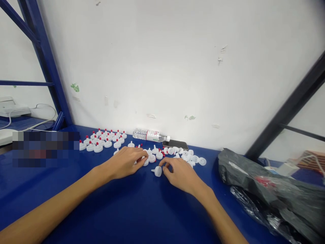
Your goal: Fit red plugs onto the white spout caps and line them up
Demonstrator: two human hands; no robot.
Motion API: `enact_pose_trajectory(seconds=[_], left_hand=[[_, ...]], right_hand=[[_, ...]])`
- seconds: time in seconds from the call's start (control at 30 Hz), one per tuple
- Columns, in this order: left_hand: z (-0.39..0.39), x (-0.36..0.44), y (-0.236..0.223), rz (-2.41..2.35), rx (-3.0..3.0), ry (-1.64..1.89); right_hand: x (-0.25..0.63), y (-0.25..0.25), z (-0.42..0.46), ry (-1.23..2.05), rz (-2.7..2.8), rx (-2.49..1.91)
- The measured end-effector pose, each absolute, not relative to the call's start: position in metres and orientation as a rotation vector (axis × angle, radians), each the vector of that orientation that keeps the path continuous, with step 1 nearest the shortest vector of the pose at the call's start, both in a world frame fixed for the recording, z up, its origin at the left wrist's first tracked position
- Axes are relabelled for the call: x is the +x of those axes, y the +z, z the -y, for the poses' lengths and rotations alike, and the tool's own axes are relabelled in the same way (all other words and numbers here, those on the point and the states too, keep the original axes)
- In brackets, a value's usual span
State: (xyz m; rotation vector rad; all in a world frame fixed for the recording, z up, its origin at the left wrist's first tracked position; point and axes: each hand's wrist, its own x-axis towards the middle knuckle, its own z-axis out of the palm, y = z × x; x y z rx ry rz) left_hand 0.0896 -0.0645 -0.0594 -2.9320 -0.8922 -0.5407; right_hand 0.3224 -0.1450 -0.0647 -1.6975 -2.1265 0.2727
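Note:
My right hand (181, 173) is at the middle of the blue table, thumb and index finger curled at the rim of a white nozzle cap (157, 171). That cap lies tilted on its side, its spout pointing left. Over the near edge of a cluster of white caps (151, 158) is my left hand (127, 162), thumb and forefinger brought together; whatever is between the tips is hidden. Small red tips (164, 152) lie scattered among the cluster. Farther left, several white caps with red tips (98, 147) stand upright in rows. More white caps (195, 158) lie loosely to the right.
A clear plastic bottle (151, 135) lies on its side near the wall, beside a dark phone-like slab (175, 145). Grey and black plastic bags (269, 183) take up the table's right side. Blue frame posts (48, 61) rise at the left; a dark post (286, 105) slants at right.

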Motion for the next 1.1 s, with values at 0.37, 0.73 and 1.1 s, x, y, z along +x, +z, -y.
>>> enact_pose_trajectory(seconds=[0.37, 0.73, 1.1], left_hand=[[0.077, 0.097, -0.063, 0.826, -3.036, -0.513], [0.094, 0.107, -0.069, 0.772, -3.148, -0.331], [0.093, 0.098, -0.048, 0.866, -3.065, -0.394]], right_hand=[[0.315, -0.086, 0.135, 0.126, 2.158, -1.748], [0.314, -0.088, 0.131, 0.124, 2.149, -1.705], [0.314, -0.088, 0.132, 0.072, 2.179, -1.649]])
